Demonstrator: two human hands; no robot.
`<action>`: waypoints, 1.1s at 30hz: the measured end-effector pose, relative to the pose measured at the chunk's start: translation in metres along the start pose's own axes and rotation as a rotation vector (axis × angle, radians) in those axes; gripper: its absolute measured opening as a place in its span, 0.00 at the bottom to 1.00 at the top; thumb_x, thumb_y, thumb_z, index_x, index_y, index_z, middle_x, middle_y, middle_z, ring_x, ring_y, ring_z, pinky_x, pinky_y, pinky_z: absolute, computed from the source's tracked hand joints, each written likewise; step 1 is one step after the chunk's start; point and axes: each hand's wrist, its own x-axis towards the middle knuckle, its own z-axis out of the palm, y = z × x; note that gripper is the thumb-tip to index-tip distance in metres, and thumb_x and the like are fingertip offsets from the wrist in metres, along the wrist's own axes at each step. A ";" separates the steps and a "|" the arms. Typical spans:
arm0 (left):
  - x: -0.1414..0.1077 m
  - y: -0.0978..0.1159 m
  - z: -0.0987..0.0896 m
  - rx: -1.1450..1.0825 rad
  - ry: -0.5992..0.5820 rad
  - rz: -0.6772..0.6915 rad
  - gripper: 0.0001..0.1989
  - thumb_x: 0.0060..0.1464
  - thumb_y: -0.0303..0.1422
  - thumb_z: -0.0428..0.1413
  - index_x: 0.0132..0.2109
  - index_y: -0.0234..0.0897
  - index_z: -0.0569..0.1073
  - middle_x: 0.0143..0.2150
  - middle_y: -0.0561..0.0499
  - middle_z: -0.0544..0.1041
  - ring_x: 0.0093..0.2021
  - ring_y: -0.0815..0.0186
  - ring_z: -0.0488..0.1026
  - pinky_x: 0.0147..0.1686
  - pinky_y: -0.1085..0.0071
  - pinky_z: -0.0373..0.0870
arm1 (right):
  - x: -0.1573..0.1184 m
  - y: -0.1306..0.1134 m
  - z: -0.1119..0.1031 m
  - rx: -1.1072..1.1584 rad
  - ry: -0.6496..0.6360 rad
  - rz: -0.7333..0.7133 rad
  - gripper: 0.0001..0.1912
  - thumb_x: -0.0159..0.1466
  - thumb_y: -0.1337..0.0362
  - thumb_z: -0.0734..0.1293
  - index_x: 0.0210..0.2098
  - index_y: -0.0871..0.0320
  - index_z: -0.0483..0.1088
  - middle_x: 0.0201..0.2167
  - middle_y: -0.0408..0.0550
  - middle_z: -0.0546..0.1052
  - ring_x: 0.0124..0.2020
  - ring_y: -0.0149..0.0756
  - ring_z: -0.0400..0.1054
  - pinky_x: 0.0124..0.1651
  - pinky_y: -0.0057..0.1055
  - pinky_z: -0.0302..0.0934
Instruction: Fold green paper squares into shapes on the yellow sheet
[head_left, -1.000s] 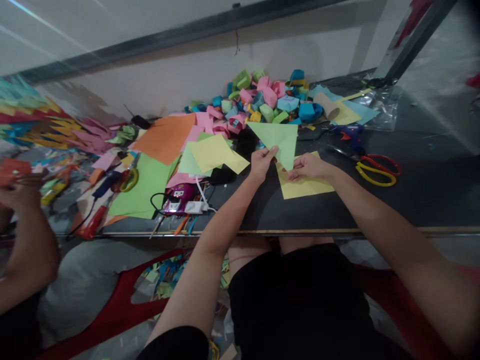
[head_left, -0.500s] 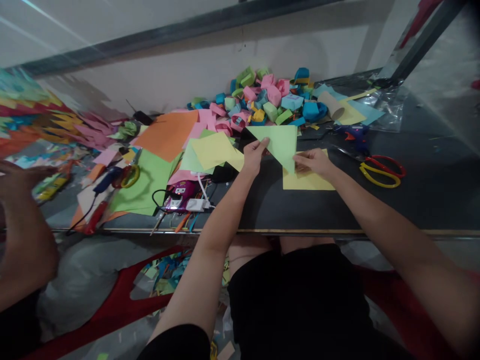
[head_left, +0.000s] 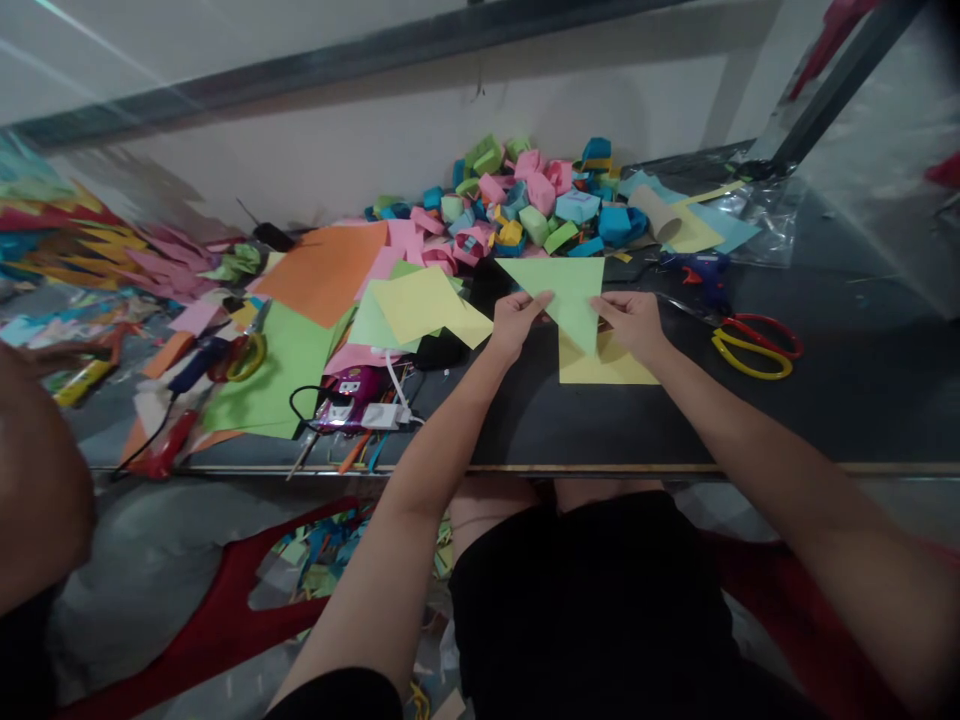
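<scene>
A light green sheet of paper (head_left: pixel 568 284), folded into a triangle, is held up between my two hands above the table. My left hand (head_left: pixel 517 322) pinches its slanted left edge, thumb on top. On the right edge, my right hand (head_left: pixel 631 318) grips the paper between thumb and fingers. Below it lies a yellow sheet (head_left: pixel 607 366), partly covered by the green paper and my right hand. To the right rest scissors (head_left: pixel 754 345) with one red and one yellow handle. A blue glue gun (head_left: pixel 703 275) lies behind them.
Folded paper pieces (head_left: pixel 525 200) are heaped at the back by a cardboard tube (head_left: pixel 654 212). Left are an orange sheet (head_left: pixel 330 268), a green sheet (head_left: pixel 281 360), a purple power strip (head_left: pixel 360 392) and another glue gun (head_left: pixel 196 365). A co-worker's arm (head_left: pixel 37 470) is at far left.
My left hand has slid down along the slanted edge, and my right hand has moved slightly up the right edge. The view has shifted a little; the co-worker's arm at left has moved.
</scene>
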 end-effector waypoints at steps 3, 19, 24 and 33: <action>0.000 -0.001 -0.001 -0.015 -0.003 -0.007 0.19 0.46 0.46 0.73 0.27 0.35 0.78 0.25 0.53 0.78 0.25 0.75 0.71 0.31 0.73 0.72 | 0.000 -0.001 0.001 -0.003 0.006 0.021 0.30 0.46 0.33 0.78 0.28 0.54 0.81 0.27 0.45 0.82 0.27 0.36 0.76 0.33 0.36 0.76; 0.001 0.003 -0.002 0.027 -0.021 -0.095 0.19 0.46 0.41 0.74 0.24 0.34 0.76 0.19 0.56 0.72 0.20 0.76 0.67 0.25 0.76 0.68 | -0.004 -0.029 -0.026 -0.944 -0.381 -0.714 0.22 0.72 0.63 0.63 0.62 0.41 0.74 0.70 0.41 0.70 0.76 0.50 0.55 0.76 0.55 0.47; -0.004 0.007 -0.001 0.070 -0.130 -0.155 0.16 0.44 0.39 0.75 0.27 0.33 0.79 0.23 0.54 0.77 0.22 0.74 0.71 0.26 0.76 0.70 | -0.002 -0.018 -0.018 -0.736 -0.578 -0.630 0.15 0.71 0.55 0.64 0.46 0.43 0.83 0.49 0.43 0.85 0.56 0.46 0.77 0.66 0.50 0.61; -0.010 0.001 0.008 0.090 -0.240 -0.094 0.14 0.45 0.36 0.73 0.38 0.34 0.83 0.30 0.51 0.82 0.29 0.69 0.77 0.30 0.74 0.75 | -0.008 -0.015 -0.001 -0.326 -0.172 -0.149 0.28 0.60 0.36 0.69 0.37 0.55 0.81 0.35 0.49 0.84 0.35 0.43 0.75 0.38 0.38 0.68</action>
